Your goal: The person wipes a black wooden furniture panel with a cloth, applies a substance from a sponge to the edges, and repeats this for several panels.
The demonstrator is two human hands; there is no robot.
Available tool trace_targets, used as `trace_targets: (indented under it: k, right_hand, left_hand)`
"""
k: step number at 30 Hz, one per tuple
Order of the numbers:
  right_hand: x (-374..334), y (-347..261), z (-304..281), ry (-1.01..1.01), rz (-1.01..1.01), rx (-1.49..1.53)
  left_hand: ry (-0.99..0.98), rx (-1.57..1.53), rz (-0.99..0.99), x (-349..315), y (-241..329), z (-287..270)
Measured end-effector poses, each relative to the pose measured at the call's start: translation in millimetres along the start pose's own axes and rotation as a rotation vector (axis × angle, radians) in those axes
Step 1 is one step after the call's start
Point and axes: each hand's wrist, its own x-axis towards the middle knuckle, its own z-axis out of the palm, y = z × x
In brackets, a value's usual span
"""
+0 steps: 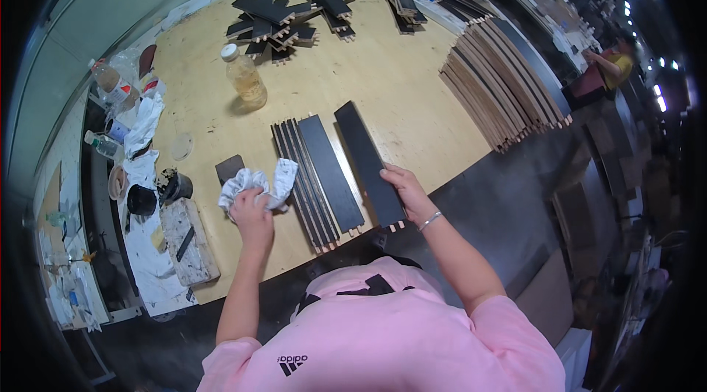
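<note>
My right hand (405,189) grips a dark flat board (366,160) by its right edge near the lower end, and the board is tilted up off the table. Pale dowel pegs stick out of its near end. On the left, my left hand (252,209) is closed on a crumpled white cloth (258,184) resting on the table. A small dark block (229,168) pokes out behind the cloth. Between my hands lies another dark board (331,171), flat, beside a row of boards stood on edge (303,186).
A jar of amber liquid (247,81) stands mid-table. Crossed dark boards (269,20) are piled at the back, and a long stack of boards (501,83) lines the right edge. Black cups (175,186) and a stained white block (188,241) sit left. Another person (607,68) is far right.
</note>
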Motion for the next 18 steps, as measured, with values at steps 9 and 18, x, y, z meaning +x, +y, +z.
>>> trace_targets:
  k: [9, 18]
  right_hand:
    - [-33, -4, 30, -0.083, 0.120, 0.599]
    - [-64, 5, 40, -0.273, 0.064, 0.348]
  left_hand:
    - [-0.031, -1.389, -0.121, 27, 198, -71]
    - [0.081, -0.611, 0.247, 139, 153, 2]
